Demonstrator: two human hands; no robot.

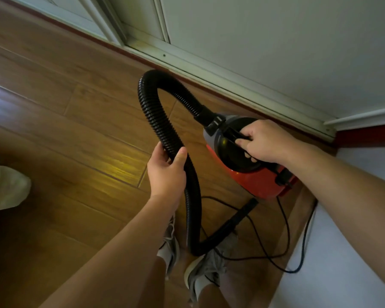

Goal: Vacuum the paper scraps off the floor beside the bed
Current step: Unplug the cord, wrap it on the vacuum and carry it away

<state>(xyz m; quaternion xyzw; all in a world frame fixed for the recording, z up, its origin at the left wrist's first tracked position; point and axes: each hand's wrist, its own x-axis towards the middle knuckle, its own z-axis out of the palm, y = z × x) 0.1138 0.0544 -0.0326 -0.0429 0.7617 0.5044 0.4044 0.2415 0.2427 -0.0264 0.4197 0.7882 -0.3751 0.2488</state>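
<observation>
A small red and black vacuum cleaner hangs above the wooden floor, held by its top handle in my right hand. Its black ribbed hose loops up from the front of the body and comes down through my left hand, which grips it mid-length. Below my hand the hose curves past my feet and ends in a narrow black nozzle pointing up toward the vacuum body. No paper scraps show in this view.
A black power cord trails in loops on the floor by my grey shoes. A sliding door track and white wall run along the far side. Pale fabric lies at the left edge, a white surface at the right.
</observation>
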